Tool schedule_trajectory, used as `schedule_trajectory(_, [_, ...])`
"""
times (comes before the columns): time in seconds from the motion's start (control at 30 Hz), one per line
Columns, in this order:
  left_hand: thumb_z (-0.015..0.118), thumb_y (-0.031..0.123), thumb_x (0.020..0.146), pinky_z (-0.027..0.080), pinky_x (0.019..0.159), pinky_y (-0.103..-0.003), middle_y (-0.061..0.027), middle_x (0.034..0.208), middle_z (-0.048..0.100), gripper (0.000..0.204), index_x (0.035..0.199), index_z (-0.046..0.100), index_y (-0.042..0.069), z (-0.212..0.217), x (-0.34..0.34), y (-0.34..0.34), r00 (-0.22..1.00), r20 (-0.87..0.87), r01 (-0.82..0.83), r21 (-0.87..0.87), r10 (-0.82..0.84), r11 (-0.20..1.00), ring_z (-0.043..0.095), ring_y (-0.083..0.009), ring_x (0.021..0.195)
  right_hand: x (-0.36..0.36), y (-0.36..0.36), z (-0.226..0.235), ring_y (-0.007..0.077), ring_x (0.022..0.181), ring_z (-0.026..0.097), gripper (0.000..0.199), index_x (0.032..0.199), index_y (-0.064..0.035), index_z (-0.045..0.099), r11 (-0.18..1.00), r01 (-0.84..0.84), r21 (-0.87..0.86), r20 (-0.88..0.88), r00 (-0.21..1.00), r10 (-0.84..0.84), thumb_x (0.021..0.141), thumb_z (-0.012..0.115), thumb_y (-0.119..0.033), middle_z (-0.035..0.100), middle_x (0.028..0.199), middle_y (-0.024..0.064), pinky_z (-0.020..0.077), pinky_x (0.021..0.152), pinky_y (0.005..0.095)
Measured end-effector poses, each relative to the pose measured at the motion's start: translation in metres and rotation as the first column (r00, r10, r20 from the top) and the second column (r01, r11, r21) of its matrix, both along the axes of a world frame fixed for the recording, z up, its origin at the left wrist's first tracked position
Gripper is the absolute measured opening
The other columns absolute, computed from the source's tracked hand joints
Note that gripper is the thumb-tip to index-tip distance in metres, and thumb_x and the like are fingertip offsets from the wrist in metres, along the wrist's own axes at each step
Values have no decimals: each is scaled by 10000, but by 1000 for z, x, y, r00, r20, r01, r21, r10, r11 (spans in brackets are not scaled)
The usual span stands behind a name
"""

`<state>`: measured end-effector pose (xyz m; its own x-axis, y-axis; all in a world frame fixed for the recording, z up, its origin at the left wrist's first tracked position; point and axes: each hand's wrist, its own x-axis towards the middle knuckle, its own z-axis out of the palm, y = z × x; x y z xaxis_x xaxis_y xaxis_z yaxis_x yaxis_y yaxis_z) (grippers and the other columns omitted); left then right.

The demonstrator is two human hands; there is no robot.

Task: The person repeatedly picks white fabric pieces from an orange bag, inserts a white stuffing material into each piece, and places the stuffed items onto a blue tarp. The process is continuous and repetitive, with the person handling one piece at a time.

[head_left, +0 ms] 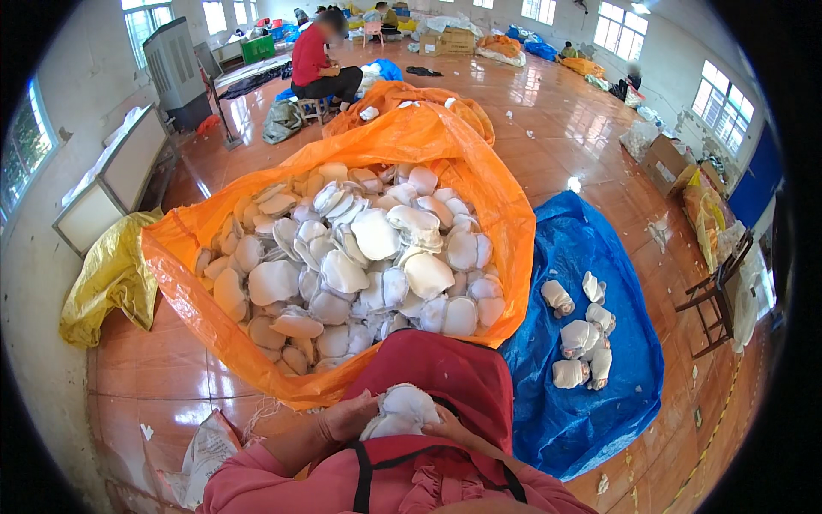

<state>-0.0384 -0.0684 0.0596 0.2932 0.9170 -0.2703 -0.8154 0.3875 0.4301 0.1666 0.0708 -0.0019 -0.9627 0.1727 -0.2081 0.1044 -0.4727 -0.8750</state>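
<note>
A small stack of white rounded fabric pads point(401, 409) is held close to my body, over the dark red cloth on my lap point(428, 368). My left hand point(349, 417) is closed against the stack's left side, its fingers partly hidden. On the other side, my right hand point(447, 426) grips the edge of the pads with bent fingers. Just beyond my lap, a large orange sheet bag point(505, 257) lies spread open, heaped with many similar white pads point(342, 272). To the right, several rolled white bundles point(580, 338) rest on a blue sheet point(548, 428).
A yellow sack point(111, 278) lies at the left by a white panel-sided stand point(111, 184). Ahead, a person in red point(313, 62) sits on a stool beside more orange sheeting. A wooden chair point(715, 300) and cardboard box point(666, 164) stand at the right.
</note>
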Motion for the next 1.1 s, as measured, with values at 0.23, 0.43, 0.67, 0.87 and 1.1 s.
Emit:
schedule_trajectory(0.23, [674, 173, 893, 511, 952, -330, -106, 1250, 592, 572, 1388, 407, 70, 3, 1, 10, 985, -164, 16, -227, -55, 974, 617, -209, 1090, -1, 1, 9, 182, 1246, 453, 931, 1466, -22, 299, 997, -54, -61, 61, 996, 58, 785, 759, -460, 462, 1384, 71, 351, 1063, 332])
schedule_trajectory(0.43, [689, 164, 878, 530, 916, -326, -114, 1191, 621, 536, 1346, 447, 61, -20, 7, 14, 984, -176, -49, -227, 9, 973, 640, -218, 1038, 0, 1, -4, 176, 1225, 468, 939, 1453, -15, 313, 994, -39, -103, 32, 999, 43, 769, 783, -455, 480, 1360, 65, 365, 1048, 321])
schedule_trajectory(0.67, [731, 142, 841, 541, 884, -324, -121, 1183, 617, 593, 1347, 439, 45, 1, 6, 18, 990, -130, 35, -180, -59, 983, 642, -218, 1024, 0, 2, -12, 159, 1189, 489, 856, 1432, -16, 352, 997, -60, -42, 67, 996, 63, 793, 772, -403, 509, 1323, 50, 379, 1028, 303])
schedule_trajectory(0.87, [744, 99, 815, 544, 874, -325, -124, 1171, 617, 620, 1352, 437, 52, -12, 3, 20, 968, -244, 13, -196, -62, 981, 643, -225, 1017, -4, 0, 3, 146, 1154, 500, 754, 1425, -19, 361, 998, -43, -52, 70, 996, 46, 821, 746, -252, 517, 1305, 44, 387, 1014, 295])
schedule_trajectory(1.1, [729, 75, 816, 536, 882, -330, -121, 1158, 623, 598, 1345, 452, 48, -13, 4, 23, 984, -167, 22, -204, -57, 979, 642, -222, 1014, -4, 0, -3, 152, 1159, 500, 791, 1434, -17, 350, 998, -29, -55, 50, 998, 32, 811, 772, -263, 518, 1305, 50, 380, 1028, 299])
